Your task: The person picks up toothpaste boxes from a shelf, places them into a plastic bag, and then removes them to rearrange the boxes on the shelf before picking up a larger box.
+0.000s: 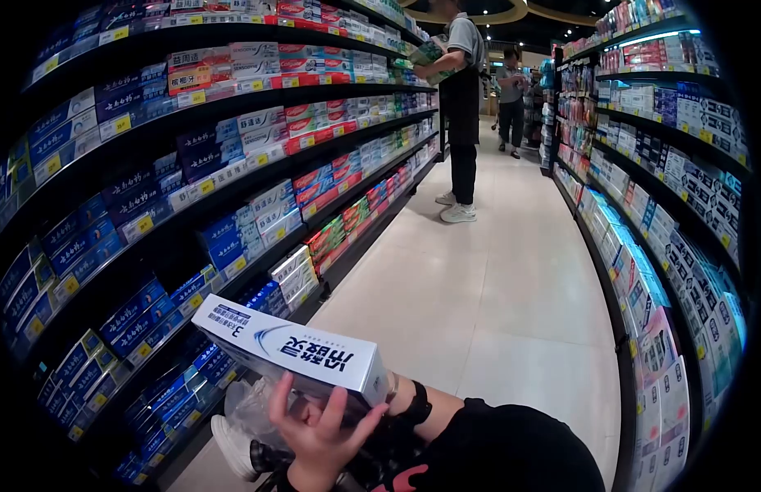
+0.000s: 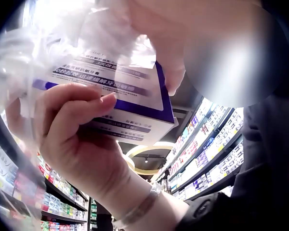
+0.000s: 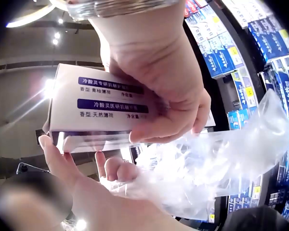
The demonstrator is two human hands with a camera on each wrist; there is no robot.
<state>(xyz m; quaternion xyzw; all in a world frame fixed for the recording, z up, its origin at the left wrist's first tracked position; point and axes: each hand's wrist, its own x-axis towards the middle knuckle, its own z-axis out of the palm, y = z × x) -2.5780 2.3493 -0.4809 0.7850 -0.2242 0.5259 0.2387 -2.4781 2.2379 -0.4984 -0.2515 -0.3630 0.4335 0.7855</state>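
Observation:
A white and purple toothpaste box (image 1: 290,348) is tilted above the lap in the head view. My right hand (image 3: 154,96) grips it, with fingers curled around it in the left wrist view; in the head view that hand is mostly behind the box. My left hand (image 1: 323,430) has its fingers spread against the box's near lower side. In the right wrist view, the left thumb lies at the box's end corner. Clear crumpled plastic (image 3: 207,168) hangs beneath the box and overlaps part of it in the left wrist view.
Toothpaste shelves (image 1: 184,189) line the left of the aisle, with more boxed goods (image 1: 667,213) at right. A person (image 1: 462,107) stands holding goods at the left shelves; another (image 1: 511,98) is farther back. A white shoe (image 1: 233,447) shows below. Pale floor (image 1: 479,287) runs between the shelves.

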